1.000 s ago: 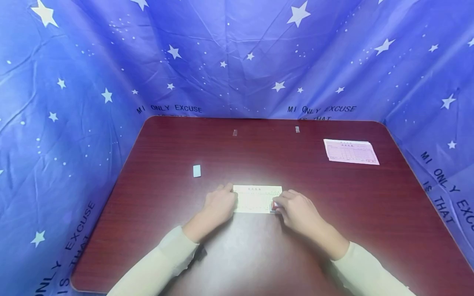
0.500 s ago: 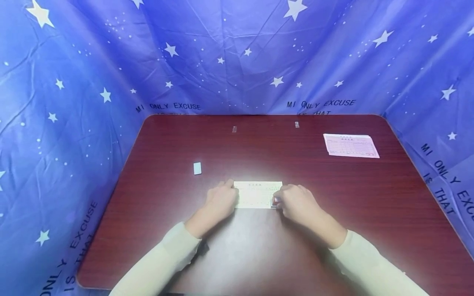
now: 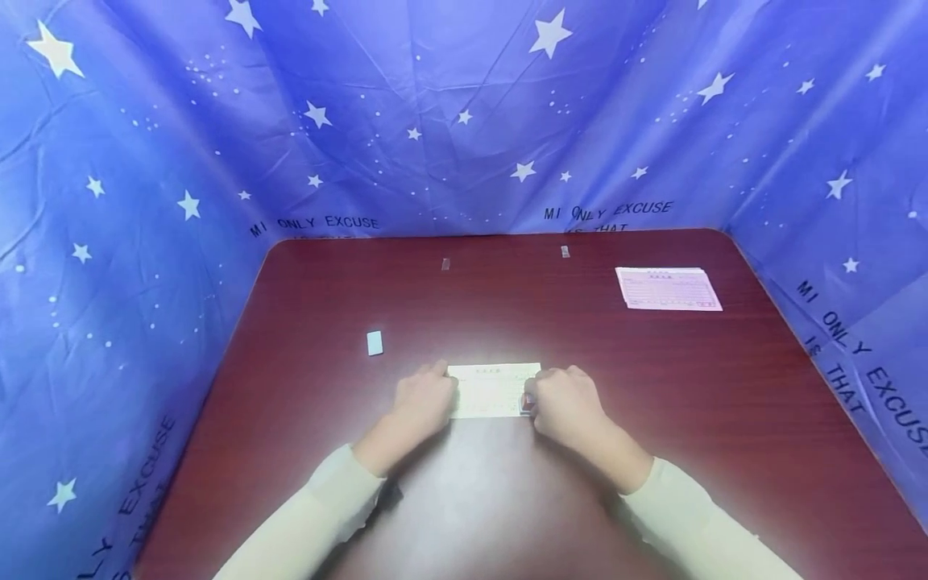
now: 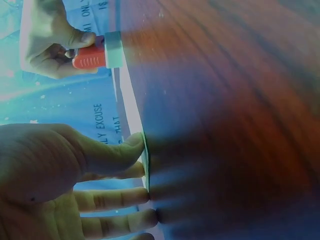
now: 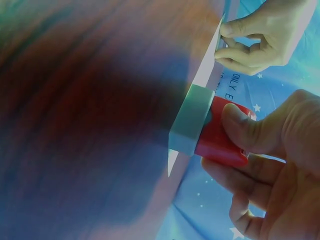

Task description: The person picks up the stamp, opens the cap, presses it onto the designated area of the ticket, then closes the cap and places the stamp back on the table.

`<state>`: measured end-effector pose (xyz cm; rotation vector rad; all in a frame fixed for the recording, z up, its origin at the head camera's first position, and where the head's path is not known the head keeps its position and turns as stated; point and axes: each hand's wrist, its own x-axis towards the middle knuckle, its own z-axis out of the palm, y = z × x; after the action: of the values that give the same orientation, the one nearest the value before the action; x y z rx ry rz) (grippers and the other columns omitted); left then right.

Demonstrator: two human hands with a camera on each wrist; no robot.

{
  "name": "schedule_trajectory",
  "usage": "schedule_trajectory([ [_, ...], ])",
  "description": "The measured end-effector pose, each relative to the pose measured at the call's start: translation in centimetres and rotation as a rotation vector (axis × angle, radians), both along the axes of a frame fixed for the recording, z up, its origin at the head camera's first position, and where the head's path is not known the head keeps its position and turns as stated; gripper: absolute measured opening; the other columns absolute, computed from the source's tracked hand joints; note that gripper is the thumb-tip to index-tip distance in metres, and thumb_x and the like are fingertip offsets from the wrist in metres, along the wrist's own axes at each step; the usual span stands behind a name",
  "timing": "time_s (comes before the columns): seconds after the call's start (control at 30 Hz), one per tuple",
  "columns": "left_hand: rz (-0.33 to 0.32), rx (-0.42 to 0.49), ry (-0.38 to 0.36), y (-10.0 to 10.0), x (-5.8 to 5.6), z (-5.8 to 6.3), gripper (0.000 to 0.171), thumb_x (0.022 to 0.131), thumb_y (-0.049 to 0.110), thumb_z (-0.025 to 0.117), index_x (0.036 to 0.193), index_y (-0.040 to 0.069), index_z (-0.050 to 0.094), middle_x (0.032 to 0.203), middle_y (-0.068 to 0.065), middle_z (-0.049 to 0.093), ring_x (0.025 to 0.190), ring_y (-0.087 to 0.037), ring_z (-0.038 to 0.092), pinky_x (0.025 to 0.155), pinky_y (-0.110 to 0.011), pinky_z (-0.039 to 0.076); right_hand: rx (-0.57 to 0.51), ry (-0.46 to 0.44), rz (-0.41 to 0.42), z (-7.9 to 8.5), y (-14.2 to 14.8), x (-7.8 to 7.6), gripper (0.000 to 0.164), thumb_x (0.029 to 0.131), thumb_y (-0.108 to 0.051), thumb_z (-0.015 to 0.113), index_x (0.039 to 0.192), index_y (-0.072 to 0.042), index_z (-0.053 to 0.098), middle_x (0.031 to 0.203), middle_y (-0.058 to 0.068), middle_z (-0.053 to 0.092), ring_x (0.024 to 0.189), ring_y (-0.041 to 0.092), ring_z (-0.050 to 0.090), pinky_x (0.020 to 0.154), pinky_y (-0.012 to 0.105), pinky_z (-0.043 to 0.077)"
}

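A pale printed form (image 3: 487, 391) lies near the middle of the table. My left hand (image 3: 423, 400) is at its left end, thumb and fingertips touching the paper, the fingers rather straight in the left wrist view. At the form's lower right corner my right hand (image 3: 573, 404) holds a stamp (image 5: 225, 132) between thumb and fingers. The stamp has a red handle and a pale greenish base (image 5: 190, 120), which stands on the paper. In the head view, my fingers hide much of the stamp. What lies under its base is hidden.
A small white rectangular piece (image 3: 374, 343) lies left of the form. A stack of pink printed forms (image 3: 669, 289) is at the back right. Two small clear pieces (image 3: 445, 263) are near the dark red table's (image 3: 326, 290) far edge. Blue starred curtains (image 3: 464, 185) enclose the table.
The head view has shifted slightly. Both hands stay at the form's ends, and the stamp stays at its lower right corner while the right hand's fingers cover slightly more of it.
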<state>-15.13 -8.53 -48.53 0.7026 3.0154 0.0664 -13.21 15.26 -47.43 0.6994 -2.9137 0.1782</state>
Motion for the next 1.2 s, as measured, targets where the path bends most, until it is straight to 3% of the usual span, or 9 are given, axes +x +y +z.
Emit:
schedule_trajectory([
  [0.57,-0.002,0.008,0.01,-0.34,0.02,-0.42,0.009,0.086,0.011,0.07,0.093,0.016,0.074,0.098,-0.003,0.06,0.08,-0.023,0.058,0.052,-0.043,0.056,0.006,0.05,-0.009,-0.93,-0.36,-0.02,0.022,0.067,-0.008,0.077,0.067,-0.021,0.059,0.064,-0.01,0.051,0.065,0.016,0.056,0.055,0.032,0.043],
  [0.83,-0.006,0.029,-0.005,-0.19,0.02,-0.64,0.008,0.087,0.013,0.071,0.093,0.016,0.075,0.096,-0.002,0.059,0.076,-0.02,0.053,0.05,-0.038,0.052,-0.015,0.019,-0.026,-0.78,-0.23,0.45,0.023,0.063,-0.003,0.077,0.071,-0.021,0.063,0.067,-0.01,0.054,0.066,0.014,0.054,0.056,0.029,0.042],
  [1.07,-0.006,0.033,0.002,-0.1,0.24,-0.49,0.009,0.088,0.014,0.071,0.096,0.014,0.076,0.099,-0.004,0.061,0.077,-0.021,0.055,0.051,-0.038,0.053,-0.016,0.055,-0.015,-0.82,-0.25,0.84,0.025,0.062,-0.003,0.08,0.07,-0.022,0.066,0.068,-0.011,0.057,0.064,0.012,0.053,0.054,0.026,0.039],
  [1.2,-0.005,0.028,0.001,-0.11,0.09,-0.37,0.009,0.088,0.014,0.07,0.095,0.014,0.075,0.099,-0.004,0.06,0.077,-0.021,0.055,0.051,-0.038,0.053,-0.019,0.035,-0.011,-0.8,-0.06,0.52,0.026,0.064,-0.005,0.082,0.072,-0.025,0.067,0.071,-0.012,0.06,0.067,0.013,0.057,0.058,0.029,0.045],
])
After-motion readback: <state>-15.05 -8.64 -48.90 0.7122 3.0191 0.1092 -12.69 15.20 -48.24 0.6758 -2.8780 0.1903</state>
